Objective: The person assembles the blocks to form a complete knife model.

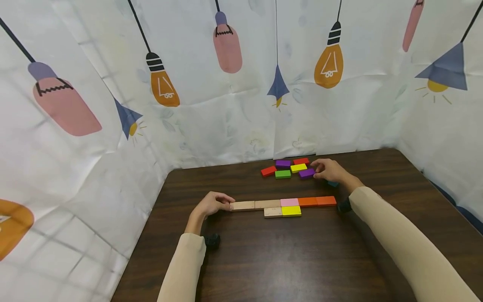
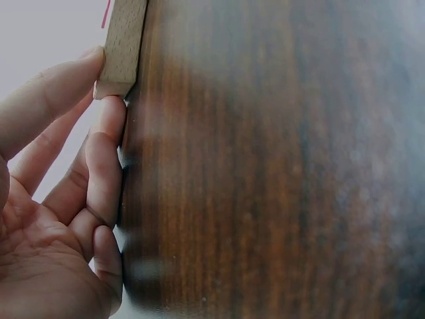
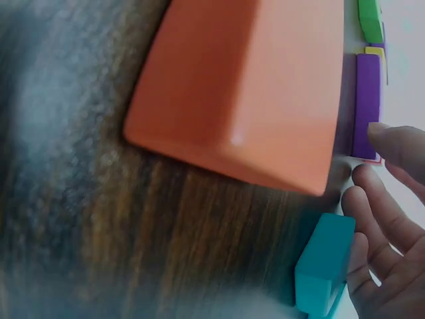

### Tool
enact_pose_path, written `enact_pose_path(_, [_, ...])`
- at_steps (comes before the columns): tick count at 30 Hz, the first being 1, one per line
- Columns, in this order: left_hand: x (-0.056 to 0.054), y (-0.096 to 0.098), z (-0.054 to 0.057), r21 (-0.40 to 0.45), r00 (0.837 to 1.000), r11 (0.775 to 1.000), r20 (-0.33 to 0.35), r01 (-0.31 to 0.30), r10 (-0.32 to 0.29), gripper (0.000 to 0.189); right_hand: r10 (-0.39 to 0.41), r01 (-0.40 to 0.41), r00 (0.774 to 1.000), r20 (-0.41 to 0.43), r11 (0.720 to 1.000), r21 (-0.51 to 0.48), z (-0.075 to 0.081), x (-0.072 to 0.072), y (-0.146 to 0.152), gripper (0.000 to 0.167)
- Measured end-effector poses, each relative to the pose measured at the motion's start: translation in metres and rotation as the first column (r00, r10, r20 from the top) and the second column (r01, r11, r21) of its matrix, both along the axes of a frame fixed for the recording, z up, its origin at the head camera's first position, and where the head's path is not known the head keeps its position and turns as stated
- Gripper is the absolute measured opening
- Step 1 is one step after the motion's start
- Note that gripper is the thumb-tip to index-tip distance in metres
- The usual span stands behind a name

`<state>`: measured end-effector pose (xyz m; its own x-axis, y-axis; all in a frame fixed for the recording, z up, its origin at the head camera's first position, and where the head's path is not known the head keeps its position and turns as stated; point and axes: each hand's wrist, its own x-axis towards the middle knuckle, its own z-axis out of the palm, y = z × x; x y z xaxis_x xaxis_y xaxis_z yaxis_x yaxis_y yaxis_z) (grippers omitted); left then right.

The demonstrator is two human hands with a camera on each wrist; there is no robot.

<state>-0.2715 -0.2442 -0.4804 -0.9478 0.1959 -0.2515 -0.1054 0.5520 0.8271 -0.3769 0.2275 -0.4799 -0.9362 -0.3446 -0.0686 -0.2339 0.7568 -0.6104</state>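
1. Presumably, the purple block (image 1: pixel 306 173) is light, stiff, smooth; grip opposite long sides.
2. Right hand (image 1: pixel 330 171) pinches its right end at the table (image 1: pixel 302 268).
3. Left hand (image 1: pixel 212 204) pinches the leftmost wooden block (image 1: pixel 243 205) by its outer end.

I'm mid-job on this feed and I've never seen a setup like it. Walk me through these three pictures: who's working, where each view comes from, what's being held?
There is no machine here: a person works with a bare left hand and right hand. The wide picture is taken from the person's head, looking forward and down; each close-up is taken from that hand's wrist.

On the dark table lies a long row: two plain wooden blocks, a pink block and two orange blocks. Nearer the person is a short row: another wooden block and a yellow block. Loose coloured blocks lie farther back.

The left hand touches the leftmost wooden block; the right hand touches a purple block with its thumb. Whether either is gripped, I can't tell.
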Motion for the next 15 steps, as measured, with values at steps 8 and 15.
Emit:
enact_pose_path(8, [0.0007, 0.0015, -0.0043, -0.004, 1.000, 1.000, -0.012, 0.004, -0.004, 0.019, 0.022, -0.022, 0.999, 0.028, 0.999, 0.028, -0.0033, -0.0011, -0.0016, 0.038])
enact_pose_path(15, [-0.0002, -0.0002, -0.0031, 0.000, 1.000, 1.000, -0.006, 0.001, -0.001, 0.019, 0.047, -0.047, 0.999, 0.017, 0.998, 0.032, -0.0017, 0.0034, -0.0047, 0.032])
